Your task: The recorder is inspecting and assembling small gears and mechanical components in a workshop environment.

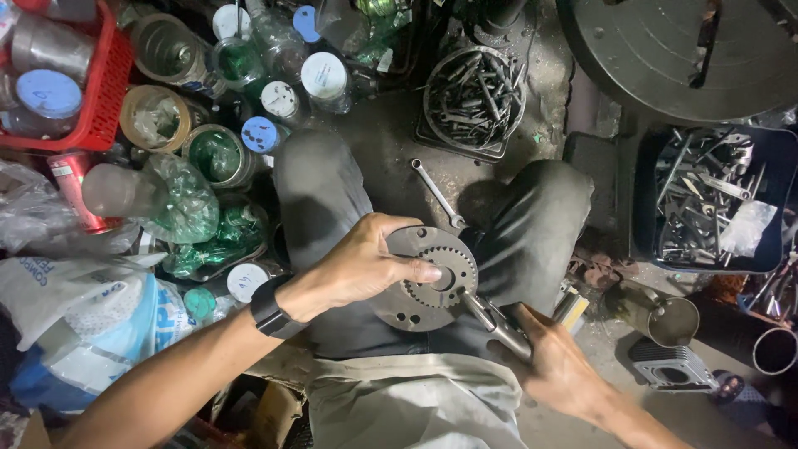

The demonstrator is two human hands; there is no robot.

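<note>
Over the lap, between the knees: round grey metal plate [424,278] with toothed inner ring, gripped by left hand [357,264], fingers curled over its rim. Right hand [555,362] closed around metal tool handle [497,323], tip at plate's centre. Beyond, spanner [438,195] on floor.

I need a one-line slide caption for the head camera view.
Seated person's left hand steadies a round toothed metal plate while the right hand works a metal tool at its centre.
</note>
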